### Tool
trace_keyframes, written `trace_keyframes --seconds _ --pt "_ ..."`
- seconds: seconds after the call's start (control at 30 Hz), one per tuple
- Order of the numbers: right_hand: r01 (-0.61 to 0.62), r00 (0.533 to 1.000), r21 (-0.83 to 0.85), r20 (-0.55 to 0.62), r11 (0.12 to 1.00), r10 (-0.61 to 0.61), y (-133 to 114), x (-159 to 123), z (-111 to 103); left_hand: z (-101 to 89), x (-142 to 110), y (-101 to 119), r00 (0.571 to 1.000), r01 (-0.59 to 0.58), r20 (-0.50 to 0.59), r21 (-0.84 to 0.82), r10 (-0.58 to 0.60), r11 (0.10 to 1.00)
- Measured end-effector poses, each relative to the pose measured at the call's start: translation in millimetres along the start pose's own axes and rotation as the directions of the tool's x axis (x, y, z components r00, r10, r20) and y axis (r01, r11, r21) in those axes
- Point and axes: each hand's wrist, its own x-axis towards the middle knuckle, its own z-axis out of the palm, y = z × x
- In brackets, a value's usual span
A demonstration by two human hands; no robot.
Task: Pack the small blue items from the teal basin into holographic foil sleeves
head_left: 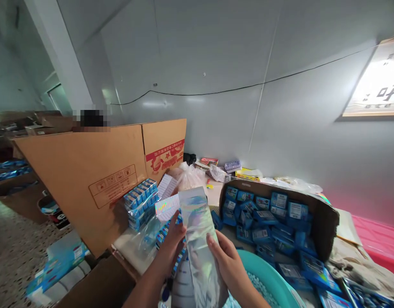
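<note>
Both of my hands hold up a tall holographic foil bag in front of me. My left hand grips its left edge, and my right hand pinches its right edge. Just below my right wrist lies the rim of a teal plastic basin. To the right, an open cardboard carton is full of blue packets. Left of the bag, a stack of blue boxes stands in clear plastic wrap. The basin's contents are mostly hidden.
A large flattened cardboard carton rises on the left, with a white plastic bag and small packages behind the bag. A pink bin and a beige cloth lie on the right. The speckled floor shows at lower left.
</note>
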Motion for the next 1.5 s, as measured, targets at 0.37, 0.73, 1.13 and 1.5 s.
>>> trace_keyframes --seconds 0.37,0.73,1.13,1.5 --pt "0.053 0.998 -0.087 -0.035 0.995 -0.056 2.5 17.3 -13.0 29.8 9.2 16.7 0.97 -0.159 0.214 0.185 0.118 0.97" --pt "0.082 0.991 -0.152 -0.092 0.985 -0.097 19.5 37.2 -25.3 40.6 10.6 14.2 0.96 0.177 0.241 -0.122 -0.144 0.977" --pt "0.014 0.997 -0.293 0.071 0.956 0.008 43.9 26.3 -5.5 22.7 32.9 23.7 0.989 -0.134 -0.054 0.062 0.138 0.989" --pt "-0.168 0.98 0.257 0.152 0.952 0.132 -3.6 5.3 -15.0 14.8 26.6 50.6 0.841 -0.518 0.526 0.717 0.126 0.467"
